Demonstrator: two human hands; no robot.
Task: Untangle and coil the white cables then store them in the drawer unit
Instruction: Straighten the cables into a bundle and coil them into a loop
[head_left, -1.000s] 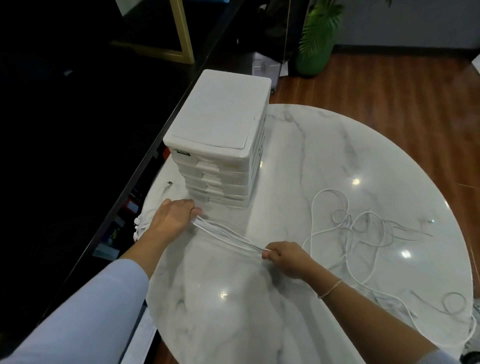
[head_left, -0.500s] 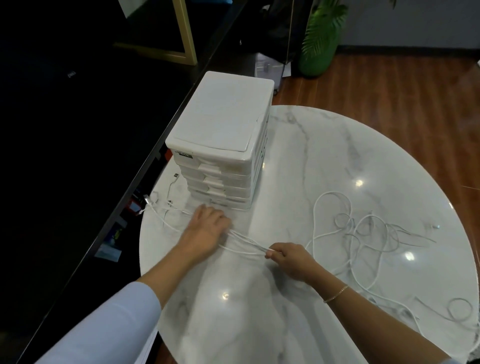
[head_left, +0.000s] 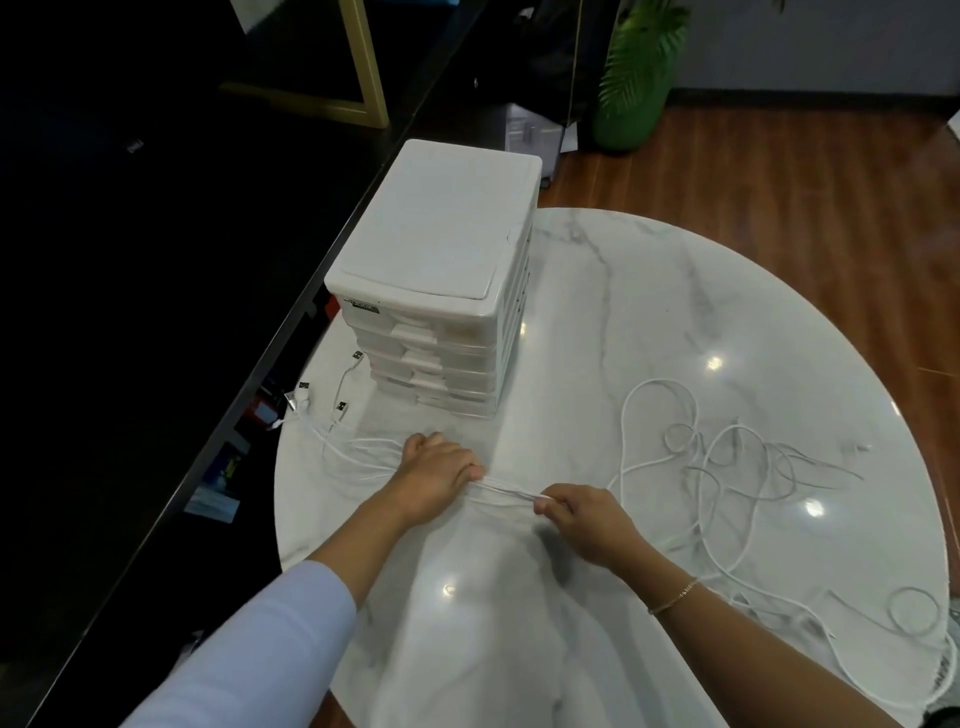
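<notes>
**White cables and white drawers on grey-veined marble**

The round worktop (head_left: 649, 322) is white marble with soft grey veins and small bright light spots. The drawer unit (head_left: 441, 291), upper centre of the frame, is off-white plastic with a small dark label on its front edge. The cables (head_left: 727, 467), centre and right, are white; those at left end in plugs with dark tips. A pale blue sleeve (head_left: 249, 654) fills the lower left. A thin gold bracelet (head_left: 672, 600) sits at lower right. The floor (head_left: 831, 208), upper right, is reddish-brown wood. A green plant (head_left: 639, 57) stands top right. The left side is black, with a gold frame (head_left: 363, 67) at the top.
</notes>
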